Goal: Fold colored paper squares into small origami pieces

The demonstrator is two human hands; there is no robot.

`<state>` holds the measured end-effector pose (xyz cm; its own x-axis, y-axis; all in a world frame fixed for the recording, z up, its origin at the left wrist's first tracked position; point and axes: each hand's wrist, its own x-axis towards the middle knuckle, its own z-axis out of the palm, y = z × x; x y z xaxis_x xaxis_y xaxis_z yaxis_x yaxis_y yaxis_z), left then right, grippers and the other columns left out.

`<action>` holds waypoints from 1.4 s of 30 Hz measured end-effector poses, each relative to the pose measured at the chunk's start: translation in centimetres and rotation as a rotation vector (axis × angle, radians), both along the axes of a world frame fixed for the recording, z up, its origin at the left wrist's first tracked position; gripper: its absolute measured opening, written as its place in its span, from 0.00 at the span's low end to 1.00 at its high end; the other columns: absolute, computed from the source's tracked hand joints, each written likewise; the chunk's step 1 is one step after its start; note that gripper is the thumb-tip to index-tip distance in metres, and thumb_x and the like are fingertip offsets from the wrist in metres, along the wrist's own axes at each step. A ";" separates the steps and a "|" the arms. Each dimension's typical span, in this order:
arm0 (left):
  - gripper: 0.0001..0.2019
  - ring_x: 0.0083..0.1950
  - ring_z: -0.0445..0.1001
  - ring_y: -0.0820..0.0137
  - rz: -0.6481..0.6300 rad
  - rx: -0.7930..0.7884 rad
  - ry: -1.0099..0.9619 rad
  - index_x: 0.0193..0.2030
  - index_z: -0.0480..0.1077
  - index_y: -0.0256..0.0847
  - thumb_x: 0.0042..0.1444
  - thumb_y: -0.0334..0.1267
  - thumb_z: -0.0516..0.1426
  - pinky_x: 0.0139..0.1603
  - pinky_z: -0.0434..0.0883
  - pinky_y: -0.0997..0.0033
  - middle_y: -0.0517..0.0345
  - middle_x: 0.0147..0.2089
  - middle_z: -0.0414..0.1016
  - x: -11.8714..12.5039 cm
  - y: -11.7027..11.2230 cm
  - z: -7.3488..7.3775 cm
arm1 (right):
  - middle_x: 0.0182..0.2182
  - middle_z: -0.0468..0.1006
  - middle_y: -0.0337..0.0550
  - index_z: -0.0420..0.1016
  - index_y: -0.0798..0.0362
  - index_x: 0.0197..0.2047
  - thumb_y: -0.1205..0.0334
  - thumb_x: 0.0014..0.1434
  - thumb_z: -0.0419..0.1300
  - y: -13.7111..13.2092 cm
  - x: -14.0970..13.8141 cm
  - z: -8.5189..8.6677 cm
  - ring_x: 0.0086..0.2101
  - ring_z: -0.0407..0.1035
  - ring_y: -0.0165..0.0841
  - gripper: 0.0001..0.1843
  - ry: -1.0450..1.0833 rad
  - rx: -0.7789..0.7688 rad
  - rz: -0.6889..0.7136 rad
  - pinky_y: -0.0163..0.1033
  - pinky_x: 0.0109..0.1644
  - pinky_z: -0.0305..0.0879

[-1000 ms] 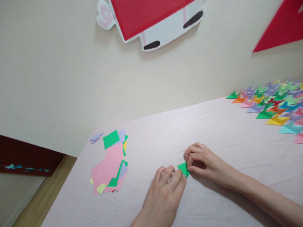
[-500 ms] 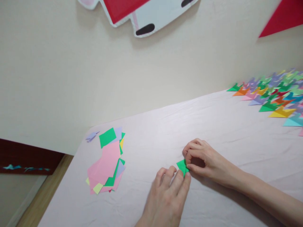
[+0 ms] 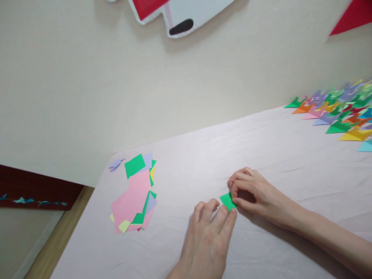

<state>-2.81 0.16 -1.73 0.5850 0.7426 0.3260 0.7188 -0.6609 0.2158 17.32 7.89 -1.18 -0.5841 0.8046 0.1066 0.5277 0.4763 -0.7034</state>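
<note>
Left hand (image 3: 207, 236) and right hand (image 3: 251, 192) pinch the paper (image 3: 227, 201) between them — left from the near edge of the table (image 3: 261, 139), right from its right edge.

Bare tablecloth (image 3: 186, 170) between green piece (image 3: 227, 201) and paper stack (image 3: 133, 197), folded shapes (image 3: 337, 112) far right, wall (image 3: 87, 97) behind

Readable text, labels, brands, numbers, signs: none.
Surfaces checked, all blank:
- white-and-red cutout (image 3: 186, 15), on the wall above the table's far edge; black and pink marks only, no letters.
- loose coloured sheets (image 3: 133, 201), near the table's left edge; plain, unprinted.
- folded paper pieces (image 3: 337, 112), at the far right corner; plain colours, too small for any marking to be made out.
- green paper piece (image 3: 227, 201), toward the near edge; plain.
</note>
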 end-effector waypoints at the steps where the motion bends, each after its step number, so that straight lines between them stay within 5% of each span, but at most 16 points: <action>1: 0.17 0.54 0.64 0.60 -0.001 0.004 0.000 0.55 0.70 0.37 0.70 0.32 0.43 0.54 0.58 0.59 0.55 0.51 0.75 0.0 0.0 0.0 | 0.36 0.76 0.41 0.70 0.50 0.31 0.69 0.58 0.58 0.0 0.0 0.0 0.43 0.64 0.40 0.05 0.000 -0.007 -0.004 0.46 0.48 0.59; 8: 0.15 0.54 0.65 0.60 0.025 0.017 0.005 0.54 0.70 0.38 0.69 0.30 0.46 0.54 0.59 0.59 0.56 0.50 0.75 0.2 0.0 0.0 | 0.41 0.75 0.43 0.70 0.49 0.41 0.70 0.55 0.58 -0.4 -0.1 0.5 0.47 0.63 0.41 0.10 0.018 -0.093 -0.054 0.47 0.51 0.60; 13: 0.14 0.55 0.65 0.59 0.027 0.007 0.028 0.55 0.69 0.37 0.66 0.29 0.48 0.55 0.59 0.57 0.55 0.50 0.74 0.3 -0.2 0.0 | 0.43 0.74 0.44 0.69 0.50 0.41 0.72 0.49 0.60 -1.1 -0.4 0.6 0.48 0.62 0.43 0.15 -0.036 -0.085 -0.089 0.49 0.52 0.60; 26: 0.17 0.58 0.66 0.58 0.017 0.039 0.018 0.51 0.69 0.39 0.57 0.23 0.51 0.55 0.63 0.56 0.54 0.52 0.74 -0.2 -0.6 -0.2 | 0.41 0.76 0.44 0.71 0.49 0.41 0.78 0.51 0.53 -0.6 0.2 0.2 0.46 0.65 0.40 0.18 0.092 -0.073 -0.077 0.48 0.52 0.63; 32: 0.17 0.62 0.63 0.57 -0.041 -0.042 -0.034 0.46 0.68 0.38 0.53 0.21 0.49 0.59 0.64 0.54 0.46 0.58 0.69 0.0 -0.1 1.5 | 0.40 0.75 0.45 0.71 0.51 0.43 0.72 0.57 0.49 -1.3 0.9 0.2 0.45 0.68 0.39 0.15 0.244 -0.069 -0.245 0.47 0.51 0.66; 37: 0.23 0.69 0.56 0.62 -0.211 -0.159 0.086 0.56 0.64 0.43 0.55 0.22 0.51 0.64 0.60 0.56 0.54 0.67 0.63 0.1 1.7 2.9 | 0.41 0.75 0.46 0.70 0.50 0.42 0.69 0.57 0.52 -3.0 2.7 1.5 0.46 0.67 0.41 0.11 0.162 0.001 -0.268 0.49 0.52 0.66; 42: 0.22 0.53 0.69 0.61 0.035 -0.222 0.196 0.54 0.68 0.44 0.55 0.21 0.54 0.51 0.69 0.59 0.52 0.55 0.70 0.5 2.4 3.0 | 0.40 0.75 0.46 0.70 0.50 0.41 0.74 0.56 0.51 -4.3 3.3 2.9 0.45 0.66 0.41 0.13 0.064 0.079 -0.260 0.48 0.49 0.66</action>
<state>-2.32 2.57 1.23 0.5932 0.8042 0.0373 0.7827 -0.5870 0.2071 20.63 3.55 1.72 -0.3493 0.9143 0.2050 0.5951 0.3855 -0.7051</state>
